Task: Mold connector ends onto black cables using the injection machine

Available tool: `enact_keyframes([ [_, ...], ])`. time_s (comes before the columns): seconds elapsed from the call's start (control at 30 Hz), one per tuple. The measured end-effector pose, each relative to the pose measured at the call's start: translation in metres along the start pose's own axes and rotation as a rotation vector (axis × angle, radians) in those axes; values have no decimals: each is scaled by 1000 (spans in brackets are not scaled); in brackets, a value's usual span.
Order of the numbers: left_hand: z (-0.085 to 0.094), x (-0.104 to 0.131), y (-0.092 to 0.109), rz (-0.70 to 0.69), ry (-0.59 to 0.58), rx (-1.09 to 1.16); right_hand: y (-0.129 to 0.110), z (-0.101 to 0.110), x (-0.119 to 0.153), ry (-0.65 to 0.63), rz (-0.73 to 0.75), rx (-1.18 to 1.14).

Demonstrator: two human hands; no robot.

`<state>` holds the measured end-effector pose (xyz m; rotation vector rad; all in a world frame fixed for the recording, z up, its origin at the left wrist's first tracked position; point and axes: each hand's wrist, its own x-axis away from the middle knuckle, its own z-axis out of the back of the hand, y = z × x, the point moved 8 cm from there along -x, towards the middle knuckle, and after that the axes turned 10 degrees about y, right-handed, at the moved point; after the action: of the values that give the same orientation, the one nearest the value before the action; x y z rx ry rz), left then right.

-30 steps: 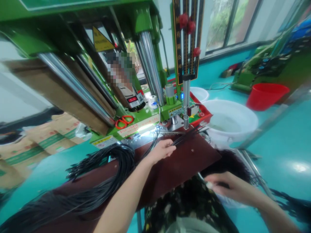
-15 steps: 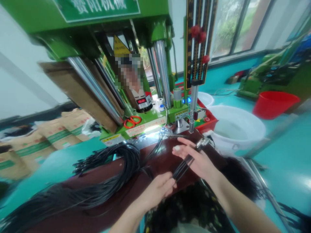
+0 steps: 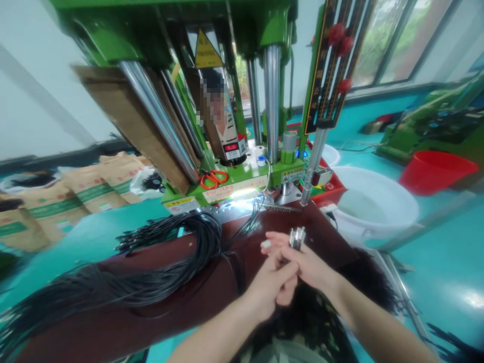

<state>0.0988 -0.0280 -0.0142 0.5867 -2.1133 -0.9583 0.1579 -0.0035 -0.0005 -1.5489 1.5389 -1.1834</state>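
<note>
Above my lap, both hands meet around a small bundle of black cables with bare metal plugs (image 3: pixel 297 238) at its upper end. My left hand (image 3: pixel 273 280) is closed on the lower part of the bundle, its fingers curled. Over the upper part, just below the plugs, my right hand (image 3: pixel 312 266) is wrapped with the thumb across; some of its fingers point left, one with a white tip covering. Most of the cable length is hidden by the hands. A large coil of black cables (image 3: pixel 204 237) lies on the dark red tabletop (image 3: pixel 260 229) to the left.
Behind the tabletop stands a green press (image 3: pixel 234 186) with steel columns and orange-handled scissors (image 3: pixel 214 178) on its ledge. A white tub (image 3: pixel 378 201) and a red bucket (image 3: pixel 434 171) are at right, paper sacks (image 3: pixel 86 189) at left. A person is partly visible behind the press.
My hands have come together, the left sliding up to the right. The plugs now point upward, where the bundle slanted right before. The camera view has shifted slightly.
</note>
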Motion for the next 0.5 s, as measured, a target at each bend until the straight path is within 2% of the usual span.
enact_keyframes([
  [0.07,-6,-4,-5,45,-14,-36,-33,17,-8,82,190,-46],
  [0.13,-8,-7,-6,44,-18,-97,-65,28,-13,109,334,121],
  [0.2,-9,-11,-4,11,-15,-141,-77,21,-19,-38,335,435],
  [0.27,-10,-19,-2,-12,2,-143,-68,11,-22,-259,226,660],
  [0.33,-11,-29,0,-17,27,-121,-58,9,-23,-391,147,698],
  [0.4,-11,-40,2,-32,43,-79,-51,10,-26,-435,127,647],
  [0.5,-15,-52,1,-41,9,-10,-38,13,-29,-463,86,600],
])
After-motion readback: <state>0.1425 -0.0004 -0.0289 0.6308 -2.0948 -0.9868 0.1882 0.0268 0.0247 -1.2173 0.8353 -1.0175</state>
